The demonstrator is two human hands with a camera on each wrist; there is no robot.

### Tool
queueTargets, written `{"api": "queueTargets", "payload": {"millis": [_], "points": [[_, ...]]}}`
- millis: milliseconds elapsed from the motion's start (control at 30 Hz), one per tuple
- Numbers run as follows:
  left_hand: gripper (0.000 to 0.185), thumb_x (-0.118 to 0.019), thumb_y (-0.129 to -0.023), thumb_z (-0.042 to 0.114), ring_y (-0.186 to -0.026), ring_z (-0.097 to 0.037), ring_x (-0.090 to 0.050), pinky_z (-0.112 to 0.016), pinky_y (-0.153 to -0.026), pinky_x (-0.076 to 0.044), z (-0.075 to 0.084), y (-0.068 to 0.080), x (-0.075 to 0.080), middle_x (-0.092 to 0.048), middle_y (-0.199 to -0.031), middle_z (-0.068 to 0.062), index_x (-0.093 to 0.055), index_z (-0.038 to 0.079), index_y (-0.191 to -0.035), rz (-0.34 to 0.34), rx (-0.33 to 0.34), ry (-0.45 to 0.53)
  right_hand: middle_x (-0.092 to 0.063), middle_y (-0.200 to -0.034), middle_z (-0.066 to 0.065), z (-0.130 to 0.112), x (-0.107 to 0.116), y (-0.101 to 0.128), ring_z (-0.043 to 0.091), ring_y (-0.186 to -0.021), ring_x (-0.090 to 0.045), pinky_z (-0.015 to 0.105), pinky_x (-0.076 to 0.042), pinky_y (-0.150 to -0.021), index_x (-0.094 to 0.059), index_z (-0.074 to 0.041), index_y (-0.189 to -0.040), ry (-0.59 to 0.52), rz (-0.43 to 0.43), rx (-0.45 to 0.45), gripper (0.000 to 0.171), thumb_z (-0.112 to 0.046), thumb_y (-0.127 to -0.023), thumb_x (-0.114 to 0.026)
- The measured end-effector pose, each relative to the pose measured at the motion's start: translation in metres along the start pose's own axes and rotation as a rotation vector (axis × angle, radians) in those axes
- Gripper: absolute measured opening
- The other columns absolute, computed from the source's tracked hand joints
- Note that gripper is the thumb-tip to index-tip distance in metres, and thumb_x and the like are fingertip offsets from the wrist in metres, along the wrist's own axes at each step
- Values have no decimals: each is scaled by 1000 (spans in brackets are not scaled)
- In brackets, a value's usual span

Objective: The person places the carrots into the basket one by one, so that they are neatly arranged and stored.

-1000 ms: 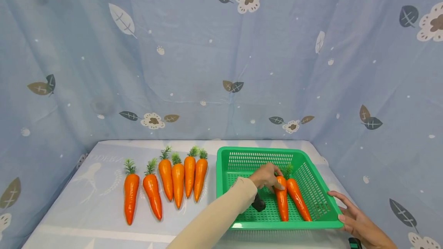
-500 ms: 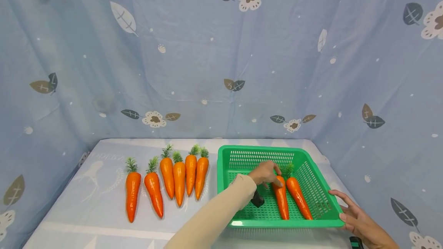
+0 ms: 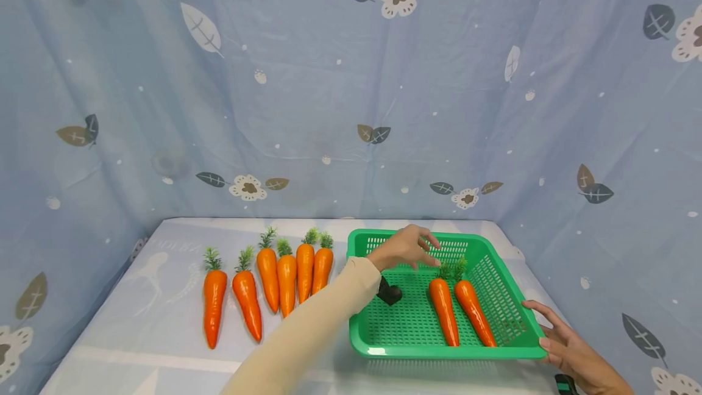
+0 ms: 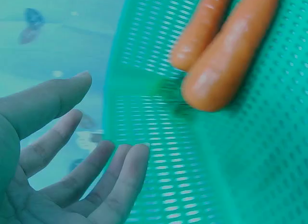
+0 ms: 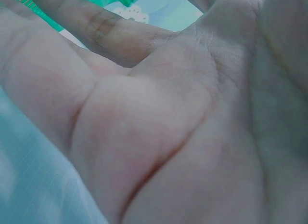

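My left hand hovers over the back part of a green plastic basket. Its fingers are spread and slightly bent, with nothing held, as the left wrist view confirms. Just below the fingertips lie two carrots side by side in the basket, a left carrot and a right carrot, their green tops toward the back. At the basket's right front corner my right hand holds the rim, thumb at the corner and a finger farther back. The right wrist view shows mostly palm, and its other fingertips are hidden.
Several carrots lie on the pale tabletop left of the basket, including a leftmost carrot and its neighbour. A blue patterned curtain hangs behind and at both sides. The left sleeve crosses the table's front.
My left hand has let go of the left carrot in the basket and moved up, back and slightly left. That carrot stays on the basket floor. The right hand keeps its place.
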State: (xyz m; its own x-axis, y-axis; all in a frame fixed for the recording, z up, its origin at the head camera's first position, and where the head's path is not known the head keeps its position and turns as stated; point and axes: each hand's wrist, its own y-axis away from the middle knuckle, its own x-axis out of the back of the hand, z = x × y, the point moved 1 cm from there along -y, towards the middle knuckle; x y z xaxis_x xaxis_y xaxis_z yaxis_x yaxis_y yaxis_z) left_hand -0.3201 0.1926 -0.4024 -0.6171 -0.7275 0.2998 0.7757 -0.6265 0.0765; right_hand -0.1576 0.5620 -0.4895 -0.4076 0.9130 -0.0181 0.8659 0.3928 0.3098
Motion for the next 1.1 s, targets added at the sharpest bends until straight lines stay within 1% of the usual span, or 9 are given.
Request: {"api": "queueTargets", "payload": {"millis": [133, 233, 300, 400, 533, 633, 800, 1000, 1100], "points": [[27, -83, -88, 11, -89, -19, -69, -35, -69, -61, 7, 14, 24, -65, -127, -16, -73, 15, -113, -22, -58, 25, 33, -157, 8, 0, 0, 0, -7, -120, -53, 49, -51, -103, -3, -43, -164, -12, -7, -4, 60, -23, -114, -29], [28, -82, -90, 13, -96, -17, -69, -35, -75, -61, 8, 28, 43, -66, -124, -10, -72, 16, -116, -20, -89, 33, 29, -155, 6, 1, -1, -1, -1, -124, -56, 47, -52, -103, -5, -46, -163, -25, -12, -4, 59, -23, -114, -29], [28, -81, -91, 15, -101, -16, -68, -36, -77, -61, 7, 39, 57, -67, -122, -5, -72, 17, -117, -5, -107, 28, 30, -155, 6, 1, -1, 0, -3, -123, -56, 47, -52, -103, -5, -47, -163, -29, -17, 1, 59, -23, -114, -29], [27, -79, -93, 16, -107, -21, -68, -39, -80, -60, 2, 55, 78, -67, -121, -2, -71, 17, -119, 22, -127, 17, 24, -155, 1, 1, -1, 1, -1, -124, -56, 46, -51, -103, -5, -49, -162, -34, -28, 3, 59, -23, -114, -28], [28, -77, -95, 16, -111, -37, -65, -50, -87, -59, -9, 77, 107, -67, -123, -7, -70, 14, -122, 61, -151, 14, 12, -151, -4, 2, 0, 1, 6, -127, -57, 45, -51, -103, -7, -53, -160, -38, -32, -7, 58, -23, -114, -28], [27, -77, -96, 17, -111, -41, -64, -52, -87, -58, -19, 95, 126, -67, -123, -10, -70, 14, -122, 107, -149, 11, 16, -153, -1, 4, 0, 1, 8, -126, -58, 47, -51, -102, -6, -53, -160, -16, -12, -22, 59, -23, -114, -28], [28, -76, -96, 20, -105, -30, -66, -41, -82, -60, -35, 124, 153, -67, -122, -7, -70, 16, -123, 192, -128, -25, 28, -156, 10, 7, 1, 1, 6, -119, -56, 50, -52, -99, -6, -53, -159, 46, 33, -40, 58, -25, -114, -30], [33, -76, -96, 25, -108, -28, -66, -44, -87, -59, -55, 154, 179, -66, -125, -6, -67, 16, -127, 257, -82, -60, 15, -153, 1, 8, 0, 2, 8, -123, -58, 52, -51, -101, -4, -52, -160, 17, -5, -33, 58, -24, -115, -28], [35, -76, -96, 27, -109, -29, -66, -44, -86, -59, -66, 170, 192, -66, -127, -7, -66, 15, -128, 291, -62, -75, 13, -151, -1, 8, -2, 1, 5, -124, -58, 51, -51, -103, -2, -52, -160, 2, -26, -24, 59, -23, -115, -27]]}}
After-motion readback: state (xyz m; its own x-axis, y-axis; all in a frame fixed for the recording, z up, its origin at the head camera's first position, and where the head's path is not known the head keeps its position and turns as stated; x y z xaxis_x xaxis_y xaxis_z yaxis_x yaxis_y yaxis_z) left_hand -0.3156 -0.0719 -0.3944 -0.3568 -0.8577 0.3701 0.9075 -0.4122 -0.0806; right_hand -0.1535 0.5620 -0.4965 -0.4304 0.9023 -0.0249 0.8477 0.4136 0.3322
